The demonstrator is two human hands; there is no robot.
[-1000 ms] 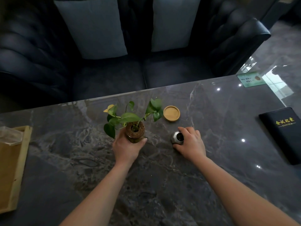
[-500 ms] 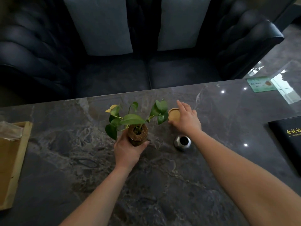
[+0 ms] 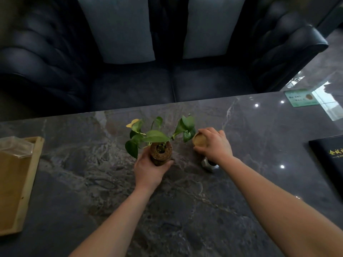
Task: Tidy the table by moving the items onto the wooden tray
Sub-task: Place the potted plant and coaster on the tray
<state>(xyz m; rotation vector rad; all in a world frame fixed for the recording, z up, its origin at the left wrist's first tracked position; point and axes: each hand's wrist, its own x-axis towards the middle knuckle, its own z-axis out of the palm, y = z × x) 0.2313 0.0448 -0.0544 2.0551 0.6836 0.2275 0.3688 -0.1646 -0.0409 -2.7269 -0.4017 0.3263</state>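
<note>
Far left edge: shallow light wooden tray [image 3: 27, 184], partly out of frame, a clear plastic container [image 3: 15, 146] sitting at its far end; rest of the tray floor bare, so room for more. Well apart from the things in hand, so a sideways carry needed.

Centre: small leafy green plant in a round brown cork-like pot [image 3: 161, 153], upright on the dark grey marbled tabletop [image 3: 185, 210]. Left hand [image 3: 148, 171] wrapped round the near side of the pot, fingers curled to the wall, thumb on the right flank; low grip, probably to keep clear of the leaves and hold the pot level. Pot apparently not yet lifted.

Right of the plant: round flat bamboo-coloured lid or coaster [image 3: 199, 140], pinched at its rim by the right hand [image 3: 215, 145], fingers arched over it. Raised or resting, cannot tell. Just below that wrist, a small faceted silver jar [image 3: 207, 163], mostly hidden, unheld.

Far right: black notebook with gold lettering [image 3: 332, 162] and a green card [image 3: 298, 98], both untouched
</note>
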